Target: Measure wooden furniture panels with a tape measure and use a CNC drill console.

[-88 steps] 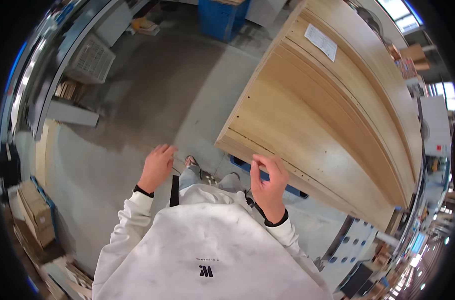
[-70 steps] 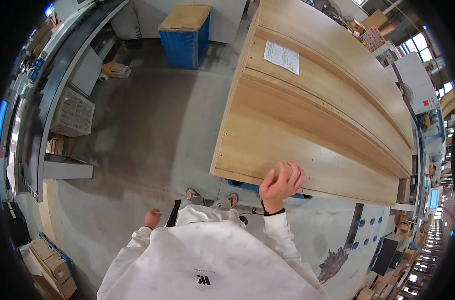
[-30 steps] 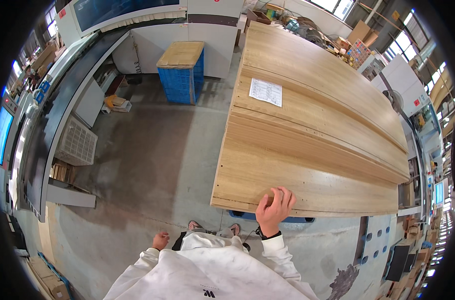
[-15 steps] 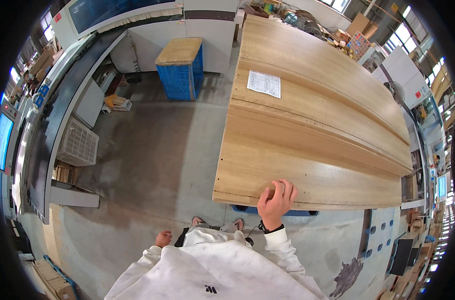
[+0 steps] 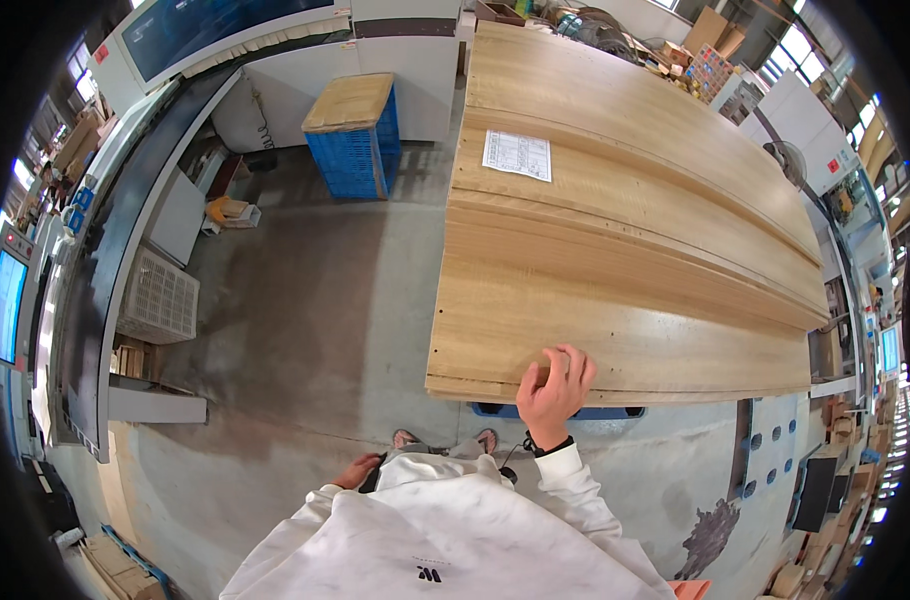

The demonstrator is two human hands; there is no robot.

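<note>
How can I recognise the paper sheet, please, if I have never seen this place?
Find the large stepped stack of wooden panels, right of the blue crate, with the right hand at its near edge. On its middle level, toward the left end, lies the rectangular paper sheet; white and printed, it stands out from the bare tan wood.

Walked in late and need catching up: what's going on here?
A person in a white top stands beside stacked wooden boards. Their right hand, fingers loosely bent, is at the near edge of the boards; whether it presses on them is hard to tell. The left hand is low by the hip. A white printed sheet lies on the boards.
</note>
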